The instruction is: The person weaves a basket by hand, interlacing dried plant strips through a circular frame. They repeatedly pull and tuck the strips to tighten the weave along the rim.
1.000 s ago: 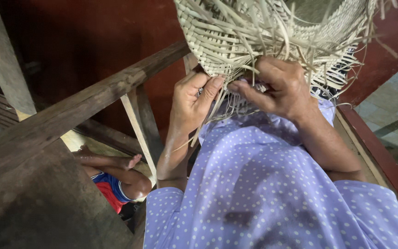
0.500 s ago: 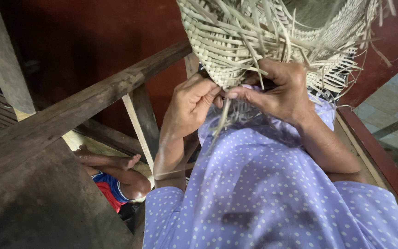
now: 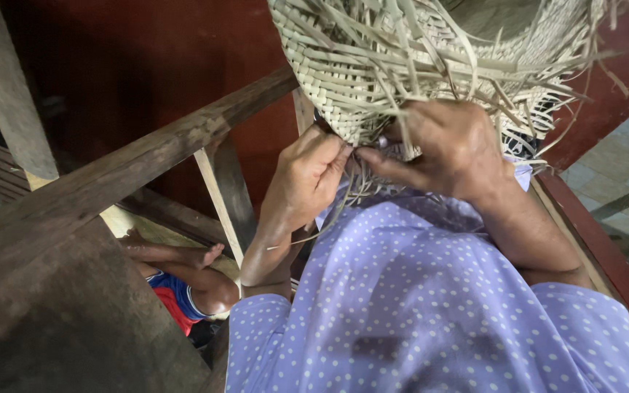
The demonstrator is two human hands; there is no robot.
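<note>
Dark red wall (image 3: pixel 147 80) at the far side, flat and shadowed. Rough, weathered wooden rail (image 3: pixel 132 171) slanting from near left up to the far centre, with a paler upright post (image 3: pixel 220 200) beneath it. Near and centre, a lilac garment with small white dots (image 3: pixel 431 313) — soft, creased, cut off by the bottom edge. Far centre, a half-woven palm-leaf basket (image 3: pixel 343 73): tight checker plait on its rounded wall, loose flat strips (image 3: pixel 475 65) fanning stiffly rightward, top cropped by the frame. Left hand (image 3: pixel 307 178) pinching strips at the basket's lower edge; right hand (image 3: pixel 449 149) clenched over more strips just beside it, fingertips nearly meeting. Exact strands held — hidden among the fingers. Below the rail, a seated person's bare limbs and red-and-blue clothing (image 3: pixel 180 295), partly hidden. Tiled floor (image 3: pixel 620 167) at far right.
</note>
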